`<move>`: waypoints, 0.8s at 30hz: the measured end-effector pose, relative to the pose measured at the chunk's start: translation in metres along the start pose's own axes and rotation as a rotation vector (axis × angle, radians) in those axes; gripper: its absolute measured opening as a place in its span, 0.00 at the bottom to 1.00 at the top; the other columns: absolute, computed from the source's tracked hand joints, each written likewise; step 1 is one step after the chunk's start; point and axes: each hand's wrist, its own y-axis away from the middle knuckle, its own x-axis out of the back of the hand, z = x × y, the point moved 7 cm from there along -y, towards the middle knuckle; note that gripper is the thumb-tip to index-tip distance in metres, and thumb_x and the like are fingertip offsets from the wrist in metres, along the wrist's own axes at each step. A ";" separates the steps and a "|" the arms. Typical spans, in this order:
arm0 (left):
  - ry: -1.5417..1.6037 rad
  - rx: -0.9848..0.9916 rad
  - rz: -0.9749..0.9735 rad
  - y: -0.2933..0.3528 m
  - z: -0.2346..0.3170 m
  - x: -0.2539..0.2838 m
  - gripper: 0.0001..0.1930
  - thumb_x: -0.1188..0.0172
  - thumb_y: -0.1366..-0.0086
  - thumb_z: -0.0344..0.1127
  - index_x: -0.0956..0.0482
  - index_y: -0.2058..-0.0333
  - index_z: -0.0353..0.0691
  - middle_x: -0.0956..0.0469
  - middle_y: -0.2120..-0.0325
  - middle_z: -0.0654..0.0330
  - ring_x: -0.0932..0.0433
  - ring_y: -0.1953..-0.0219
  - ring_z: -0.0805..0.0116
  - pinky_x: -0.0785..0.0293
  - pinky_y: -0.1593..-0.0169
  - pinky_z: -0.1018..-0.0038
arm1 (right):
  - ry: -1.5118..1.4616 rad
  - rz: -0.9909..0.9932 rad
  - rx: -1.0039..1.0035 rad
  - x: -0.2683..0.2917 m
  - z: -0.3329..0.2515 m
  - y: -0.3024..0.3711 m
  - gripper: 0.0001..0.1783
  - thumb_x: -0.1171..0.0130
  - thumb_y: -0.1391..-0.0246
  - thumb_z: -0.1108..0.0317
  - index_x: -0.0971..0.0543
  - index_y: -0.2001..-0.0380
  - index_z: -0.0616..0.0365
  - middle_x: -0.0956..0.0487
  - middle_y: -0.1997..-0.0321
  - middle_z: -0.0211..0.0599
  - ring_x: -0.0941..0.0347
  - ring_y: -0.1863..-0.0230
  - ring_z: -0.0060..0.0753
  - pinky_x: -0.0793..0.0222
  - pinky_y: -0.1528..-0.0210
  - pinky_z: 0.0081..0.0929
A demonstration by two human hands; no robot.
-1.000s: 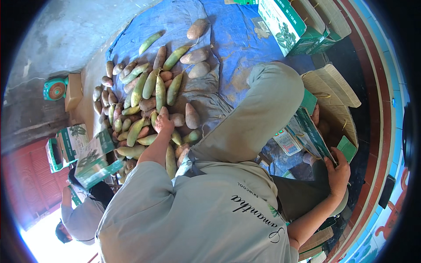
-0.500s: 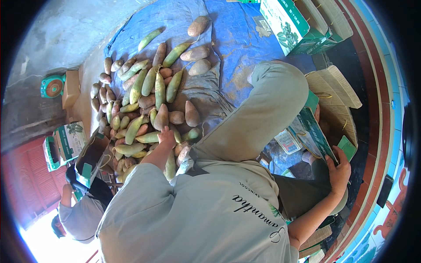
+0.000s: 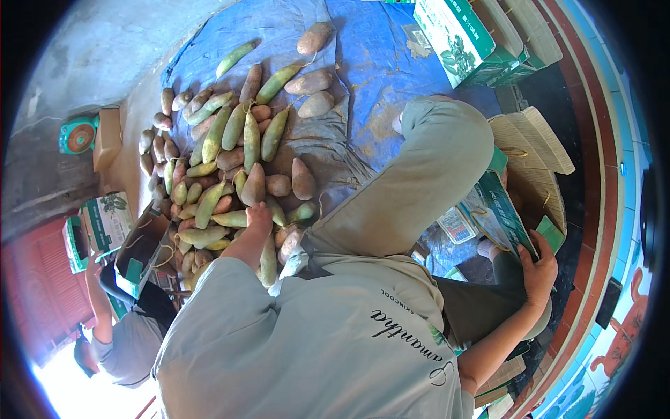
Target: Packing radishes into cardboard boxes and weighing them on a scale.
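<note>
Over a blue tarp (image 3: 380,42) spreads a pile of large, long root vegetables, some green, some reddish-brown. At the near side of the pile, my left hand (image 3: 258,222) has its fingers closed at the lower end of a reddish-brown root vegetable (image 3: 255,184). Part of those fingers is hidden. Beside it lie a green root vegetable (image 3: 268,262) and another reddish-brown one (image 3: 303,179). On the right, my right hand (image 3: 541,271) grips the near edge of an open green cardboard box (image 3: 504,209), thumb and fingers on either side of its wall. Reddish roots show dimly inside.
My bent knee (image 3: 447,133) stands between pile and box. A small scale (image 3: 456,225) sits by the box. More green-and-white boxes (image 3: 453,38) stand at the far right. At left, a co-worker (image 3: 132,342) is beside an open box (image 3: 143,244); a green fan-like device (image 3: 78,135) stands near the wall.
The co-worker at left has raised an arm toward the green-and-white box there. My view has shifted slightly; both my hands keep their places on the root vegetable and the box edge.
</note>
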 end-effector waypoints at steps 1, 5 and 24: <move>-0.093 -0.031 -0.061 -0.001 0.002 0.000 0.16 0.51 0.40 0.37 0.29 0.52 0.50 0.32 0.56 0.64 0.35 0.48 0.66 0.35 0.52 0.63 | 0.012 0.004 0.003 0.000 -0.001 0.000 0.22 0.37 0.57 0.71 0.25 0.55 0.57 0.21 0.65 0.44 0.24 0.61 0.37 0.31 0.59 0.28; -0.123 -0.078 -0.003 -0.010 0.007 -0.013 0.16 0.50 0.40 0.38 0.29 0.52 0.49 0.30 0.56 0.65 0.33 0.49 0.65 0.33 0.53 0.63 | -0.029 0.061 0.042 0.000 0.000 -0.001 0.21 0.35 0.60 0.70 0.23 0.58 0.55 0.22 0.68 0.40 0.25 0.65 0.37 0.31 0.60 0.29; -0.034 -0.114 -0.017 -0.008 0.004 -0.020 0.17 0.46 0.42 0.37 0.28 0.53 0.46 0.30 0.54 0.60 0.32 0.50 0.63 0.32 0.53 0.66 | -0.033 0.108 0.044 0.003 -0.004 -0.002 0.21 0.35 0.61 0.71 0.23 0.59 0.56 0.21 0.67 0.41 0.24 0.64 0.37 0.31 0.60 0.29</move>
